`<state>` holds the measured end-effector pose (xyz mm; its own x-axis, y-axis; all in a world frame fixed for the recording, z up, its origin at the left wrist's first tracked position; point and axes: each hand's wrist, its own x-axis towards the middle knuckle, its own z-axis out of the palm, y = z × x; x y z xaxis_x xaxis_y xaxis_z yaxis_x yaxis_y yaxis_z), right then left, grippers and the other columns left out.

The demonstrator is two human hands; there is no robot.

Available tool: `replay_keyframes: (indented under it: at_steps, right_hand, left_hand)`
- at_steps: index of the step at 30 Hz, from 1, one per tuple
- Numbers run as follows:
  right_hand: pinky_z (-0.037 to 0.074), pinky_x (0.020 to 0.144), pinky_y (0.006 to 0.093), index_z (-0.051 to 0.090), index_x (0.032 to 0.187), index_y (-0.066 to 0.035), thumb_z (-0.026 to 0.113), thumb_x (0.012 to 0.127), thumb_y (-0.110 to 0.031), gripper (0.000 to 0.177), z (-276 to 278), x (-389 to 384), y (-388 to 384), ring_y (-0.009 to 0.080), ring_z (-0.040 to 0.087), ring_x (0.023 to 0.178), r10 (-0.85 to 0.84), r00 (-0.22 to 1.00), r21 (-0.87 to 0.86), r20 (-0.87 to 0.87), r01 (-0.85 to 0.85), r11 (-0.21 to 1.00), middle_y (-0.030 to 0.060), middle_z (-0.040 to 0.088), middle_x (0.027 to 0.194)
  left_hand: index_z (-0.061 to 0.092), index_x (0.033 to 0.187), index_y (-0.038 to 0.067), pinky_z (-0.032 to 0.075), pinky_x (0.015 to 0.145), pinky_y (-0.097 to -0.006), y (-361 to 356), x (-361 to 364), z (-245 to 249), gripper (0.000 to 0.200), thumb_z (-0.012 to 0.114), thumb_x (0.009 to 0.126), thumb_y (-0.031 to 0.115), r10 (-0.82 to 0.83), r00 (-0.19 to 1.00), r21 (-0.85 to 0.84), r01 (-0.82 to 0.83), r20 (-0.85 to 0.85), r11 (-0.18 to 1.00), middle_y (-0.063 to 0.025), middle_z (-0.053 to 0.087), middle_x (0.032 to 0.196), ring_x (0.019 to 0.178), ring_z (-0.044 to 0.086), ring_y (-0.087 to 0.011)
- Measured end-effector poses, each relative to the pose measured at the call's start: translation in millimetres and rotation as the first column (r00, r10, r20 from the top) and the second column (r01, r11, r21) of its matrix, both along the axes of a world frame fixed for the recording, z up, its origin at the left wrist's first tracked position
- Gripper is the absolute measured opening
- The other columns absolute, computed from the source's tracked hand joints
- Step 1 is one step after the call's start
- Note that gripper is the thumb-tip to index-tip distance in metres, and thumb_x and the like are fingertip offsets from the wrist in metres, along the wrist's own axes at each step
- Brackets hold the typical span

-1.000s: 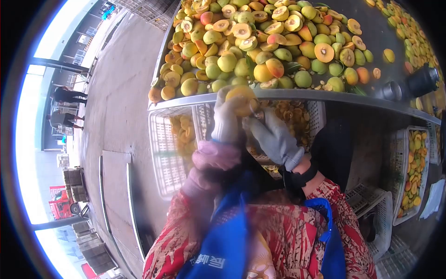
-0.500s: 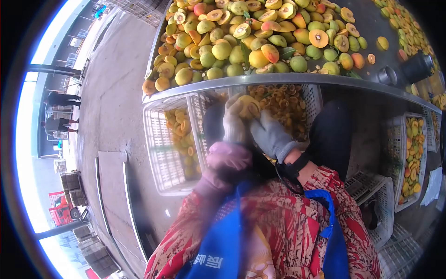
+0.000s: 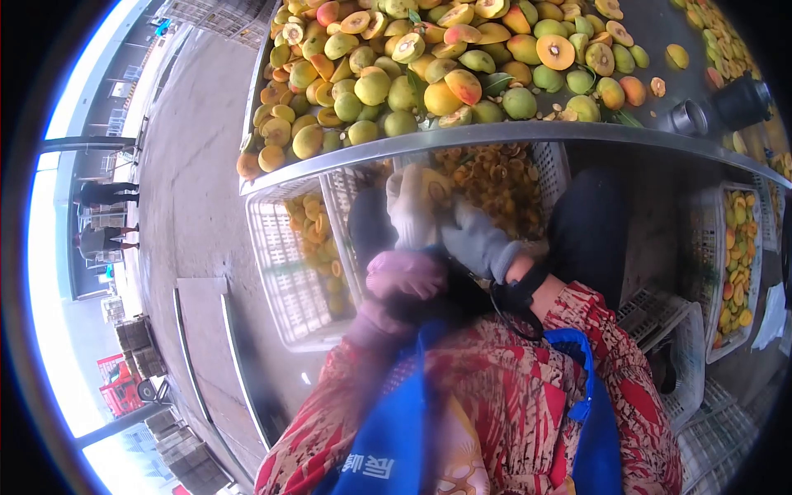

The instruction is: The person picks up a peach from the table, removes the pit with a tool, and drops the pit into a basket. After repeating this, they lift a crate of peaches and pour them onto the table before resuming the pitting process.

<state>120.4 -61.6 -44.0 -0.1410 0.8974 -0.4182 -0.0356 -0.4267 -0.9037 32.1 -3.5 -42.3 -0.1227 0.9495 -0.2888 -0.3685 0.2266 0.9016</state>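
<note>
In the middle of the head view, my left hand point(image 3: 408, 205), in a pale knitted glove, is closed around a peach half point(image 3: 436, 185). Its yellow cut face shows, somewhat blurred. My right hand point(image 3: 477, 239), in a grey glove, is right against the fruit from below and to the right, fingers drawn together. Whatever it grips is hidden by blur and the glove. Beneath both hands stands a white crate point(image 3: 554, 165) holding many brownish-yellow fruit pieces point(image 3: 495, 186). The metal worktable point(image 3: 462, 142) is just ahead, piled with whole and halved peaches point(image 3: 396, 82).
Another white crate point(image 3: 276, 272) with peach halves stands to the left. On the right is a crate of peaches point(image 3: 709, 280). A dark cylinder and metal cup point(image 3: 689, 118) lie on the table. Two people point(image 3: 107, 194) stand far off at left.
The view has shifted slightly. Both hands stay together at the peach half, with small blurred motion at the right fingers; the left hand still holds the fruit.
</note>
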Motion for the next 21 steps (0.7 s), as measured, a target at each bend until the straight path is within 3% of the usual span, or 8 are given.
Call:
replay_keyframes:
  at_steps: [2, 3, 7, 9, 13, 14, 19, 21]
  right_hand:
    - [0.046, 0.077, 0.0461, 0.053, 0.105, 0.000, 0.057, 0.085, -0.023, 0.030, -5, -13, -6, 0.0429, 0.057, 0.092, -0.262, 0.914, 0.294, 0.309, 0.170, 0.941, 0.0272, 0.059, 0.098]
    - [0.045, 0.077, 0.0475, 0.051, 0.103, 0.000, 0.058, 0.085, -0.022, 0.029, -4, -13, -6, 0.0451, 0.056, 0.090, -0.262, 0.896, 0.304, 0.357, 0.154, 0.940, 0.0283, 0.058, 0.097]
    - [0.044, 0.076, 0.0485, 0.050, 0.100, 0.000, 0.058, 0.086, -0.020, 0.026, -2, -13, -2, 0.0466, 0.055, 0.090, -0.226, 0.906, 0.278, 0.359, 0.127, 0.952, 0.0288, 0.057, 0.096]
    - [0.045, 0.069, 0.0456, 0.046, 0.099, -0.001, 0.060, 0.086, -0.017, 0.025, -2, -13, -1, 0.0446, 0.058, 0.083, -0.270, 0.868, 0.362, 0.418, 0.113, 0.925, 0.0275, 0.058, 0.084]
    - [0.045, 0.069, 0.0451, 0.046, 0.097, -0.001, 0.060, 0.086, -0.016, 0.023, -3, -13, 1, 0.0436, 0.058, 0.081, -0.267, 0.882, 0.324, 0.389, 0.140, 0.936, 0.0270, 0.059, 0.083]
    - [0.045, 0.073, 0.0470, 0.047, 0.102, -0.001, 0.058, 0.087, -0.019, 0.026, -2, -12, 2, 0.0456, 0.056, 0.086, -0.241, 0.898, 0.273, 0.368, 0.144, 0.951, 0.0286, 0.058, 0.091]
    - [0.045, 0.079, 0.0487, 0.047, 0.114, -0.001, 0.056, 0.089, -0.024, 0.035, -5, -14, 9, 0.0473, 0.055, 0.093, -0.240, 0.924, 0.205, 0.299, 0.183, 0.961, 0.0299, 0.058, 0.098]
    - [0.045, 0.079, 0.0473, 0.045, 0.118, -0.002, 0.055, 0.090, -0.026, 0.038, -3, -6, 13, 0.0466, 0.055, 0.094, -0.157, 0.954, 0.243, 0.254, 0.095, 0.965, 0.0301, 0.058, 0.099]
  left_hand:
    - [0.054, 0.106, 0.002, 0.050, 0.063, -0.0258, 1, -1, 3, 0.025, 0.057, 0.092, 0.023, -0.035, 0.998, 0.034, 0.034, 0.046, 0.999, -0.0097, 0.061, 0.091, 0.074, 0.060, -0.0145]
    - [0.055, 0.110, 0.002, 0.051, 0.067, -0.0267, 0, -2, 2, 0.028, 0.056, 0.093, 0.024, -0.065, 0.994, 0.055, 0.061, 0.086, 0.997, -0.0103, 0.061, 0.096, 0.079, 0.060, -0.0153]
    - [0.054, 0.116, 0.002, 0.051, 0.075, -0.0291, 5, -9, -13, 0.033, 0.053, 0.094, 0.027, -0.090, 0.984, 0.003, 0.091, 0.155, 0.996, -0.0106, 0.059, 0.105, 0.089, 0.059, -0.0178]
    - [0.055, 0.118, 0.003, 0.051, 0.079, -0.0302, 7, -9, -13, 0.036, 0.053, 0.095, 0.029, -0.046, 0.987, -0.062, 0.056, 0.151, 0.996, -0.0106, 0.058, 0.106, 0.091, 0.059, -0.0189]
    - [0.055, 0.117, 0.002, 0.051, 0.077, -0.0290, 4, -4, -8, 0.036, 0.054, 0.094, 0.030, -0.057, 0.994, -0.043, 0.061, 0.096, 0.997, -0.0109, 0.059, 0.105, 0.091, 0.060, -0.0184]
    - [0.055, 0.117, 0.002, 0.051, 0.077, -0.0290, 5, -4, -10, 0.036, 0.054, 0.094, 0.030, -0.057, 0.994, -0.046, 0.062, 0.098, 0.997, -0.0109, 0.059, 0.105, 0.091, 0.060, -0.0184]
    - [0.056, 0.110, 0.000, 0.051, 0.062, -0.0260, 10, -1, -8, 0.028, 0.056, 0.093, 0.022, -0.008, 0.997, 0.040, 0.005, 0.077, 0.999, -0.0116, 0.063, 0.087, 0.068, 0.060, -0.0167]
    - [0.055, 0.108, -0.001, 0.049, 0.057, -0.0250, 10, 4, -4, 0.026, 0.056, 0.093, 0.020, 0.043, 0.998, 0.026, -0.044, 0.053, 0.999, -0.0116, 0.063, 0.082, 0.063, 0.058, -0.0157]
